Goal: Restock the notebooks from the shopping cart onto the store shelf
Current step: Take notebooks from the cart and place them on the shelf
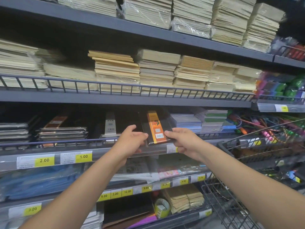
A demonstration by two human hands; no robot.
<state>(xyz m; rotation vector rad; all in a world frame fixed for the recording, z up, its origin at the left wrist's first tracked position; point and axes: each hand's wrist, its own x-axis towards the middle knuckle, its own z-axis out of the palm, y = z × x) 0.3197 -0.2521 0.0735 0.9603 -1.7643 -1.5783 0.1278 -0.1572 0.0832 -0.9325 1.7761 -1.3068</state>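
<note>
**Q:** Notebook, where is it?

**A:** The black notebook (156, 128) with the orange band is in both your hands, just above the front rail (66, 141) of the shelf. It is tilted, with its far end past the rail and its near end on your side.

**Q:** Grip?

**A:** Your right hand (183, 142) pinches the right edge near the lower corner, thumb on the cover. Your left hand (132, 139) curls onto the left edge at the same height. What the fingers do underneath is hidden.

**Q:** How will it handle?

**A:** It is probably light, since you carry it at the edges with no visible strain. The cover looks hard and flat, so it should stay stiff and not sag. The sheen suggests plastic wrap, so expect it to be slippery. Hold it by the long edges, not the band, which could slide or tear.

**Q:** Round about?

**A:** Behind the rail and to the left, a stack of dark wrapped notebooks (62, 132) lies flat. Behind the rail and to the right are blue and grey pads (186, 121). Past the rail's right end stands the shopping cart (222, 146). Its contents are too jumbled to tell apart.
</note>
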